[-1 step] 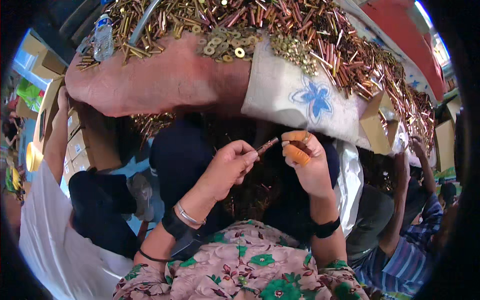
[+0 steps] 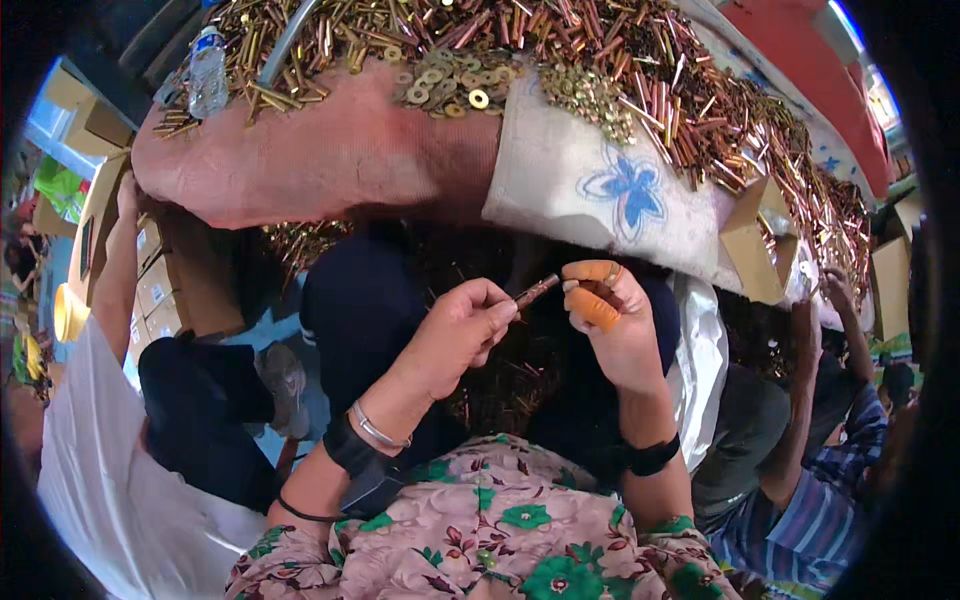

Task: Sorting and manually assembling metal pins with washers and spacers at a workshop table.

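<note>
My left hand [image 2: 463, 333] pinches a short copper-coloured metal tube [image 2: 536, 291] between thumb and fingers, its far end tilted up and to the right. Beside that end is my right hand [image 2: 615, 315], with orange covers on two of its fingers. Those fingers are curled in, and whatever they may hold is too small to make out. Both hands are above my lap, in front of the work surface. Flat ring washers [image 2: 440, 82] and small brass-coloured nuts [image 2: 590, 105] are heaped on the surface beyond them.
More metal tubes and rods [image 2: 690, 90] cover the far surface, over a red cloth [image 2: 320, 160] and a white sack [image 2: 560, 190]. A plastic bottle [image 2: 207, 80] stands at the far left. Cardboard boxes [image 2: 752, 245] flank both sides. Other people's arms [image 2: 800, 380] show left and right.
</note>
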### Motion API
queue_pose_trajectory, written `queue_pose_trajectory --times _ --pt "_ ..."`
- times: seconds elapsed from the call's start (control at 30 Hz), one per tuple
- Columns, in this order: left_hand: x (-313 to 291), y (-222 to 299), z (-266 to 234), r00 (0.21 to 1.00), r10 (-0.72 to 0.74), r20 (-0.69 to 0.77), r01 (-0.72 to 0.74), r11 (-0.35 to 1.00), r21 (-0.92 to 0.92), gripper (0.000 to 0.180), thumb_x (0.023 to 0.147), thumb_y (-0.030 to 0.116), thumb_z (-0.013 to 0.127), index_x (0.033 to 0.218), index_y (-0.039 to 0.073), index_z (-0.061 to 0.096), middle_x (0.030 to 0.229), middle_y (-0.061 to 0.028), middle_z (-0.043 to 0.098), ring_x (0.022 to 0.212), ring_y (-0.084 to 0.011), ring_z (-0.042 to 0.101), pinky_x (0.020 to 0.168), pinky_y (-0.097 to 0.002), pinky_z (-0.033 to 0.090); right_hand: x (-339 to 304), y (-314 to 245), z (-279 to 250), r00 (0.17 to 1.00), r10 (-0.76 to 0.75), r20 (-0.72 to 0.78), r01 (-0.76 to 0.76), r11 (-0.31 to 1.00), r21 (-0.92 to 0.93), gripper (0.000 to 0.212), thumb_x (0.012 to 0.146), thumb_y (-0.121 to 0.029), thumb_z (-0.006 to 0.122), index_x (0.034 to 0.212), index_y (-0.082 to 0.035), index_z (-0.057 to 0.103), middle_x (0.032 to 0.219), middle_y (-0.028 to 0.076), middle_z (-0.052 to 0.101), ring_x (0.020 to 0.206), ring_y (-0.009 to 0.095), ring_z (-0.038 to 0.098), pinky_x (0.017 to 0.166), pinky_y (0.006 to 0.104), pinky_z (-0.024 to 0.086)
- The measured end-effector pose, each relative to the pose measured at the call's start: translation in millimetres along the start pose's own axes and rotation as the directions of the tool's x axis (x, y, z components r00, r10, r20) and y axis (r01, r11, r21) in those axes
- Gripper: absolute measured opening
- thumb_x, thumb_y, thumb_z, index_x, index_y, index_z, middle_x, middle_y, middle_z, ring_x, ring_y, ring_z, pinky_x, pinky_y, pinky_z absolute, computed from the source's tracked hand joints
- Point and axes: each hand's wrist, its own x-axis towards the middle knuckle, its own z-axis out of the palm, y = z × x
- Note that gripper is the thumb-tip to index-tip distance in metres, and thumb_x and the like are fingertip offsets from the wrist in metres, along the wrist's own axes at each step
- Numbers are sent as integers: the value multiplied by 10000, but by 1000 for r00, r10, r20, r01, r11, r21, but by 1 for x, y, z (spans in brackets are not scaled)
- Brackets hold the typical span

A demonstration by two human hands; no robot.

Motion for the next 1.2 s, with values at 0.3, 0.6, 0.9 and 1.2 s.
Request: queue_pose_trajectory --times 0.3,0.6,0.9,1.2 --pt "-33 -18 19 999 -19 -25 21 995 93 133 880 186 539 838 63 510 616 42 411 461 -18 304 396 -154 228 -44 11 3 999 -35 -35 41 984 173 200 845 -39 552 1043 -12 560 797 24 570 639 63 475 569 193 374" --pt "-47 -30 35 1000 -14 -10 16 985 170 128 878 186 545 836 70 511 617 57 403 478 -13 309 396 -155 226 -69 3 -4 995 -72 -69 59 983 -171 191 825 -43 579 1015 -29 588 776 -15 563 652 43 462 569 184 372" --pt "-59 -36 47 1000 6 -14 -2 966 260 126 877 179 545 815 74 515 618 65 397 492 -14 309 399 -157 229 -85 -2 -17 998 -53 18 56 962 -268 142 820 -49 590 958 -20 580 790 -8 560 658 54 465 577 192 383" --pt "-67 -39 49 998 -62 20 58 985 160 141 882 188 544 813 67 517 600 64 396 478 -16 312 398 -160 232 -96 4 -20 998 -60 37 65 983 -174 155 825 -46 586 977 -19 574 803 -9 553 665 48 458 575 189 374"
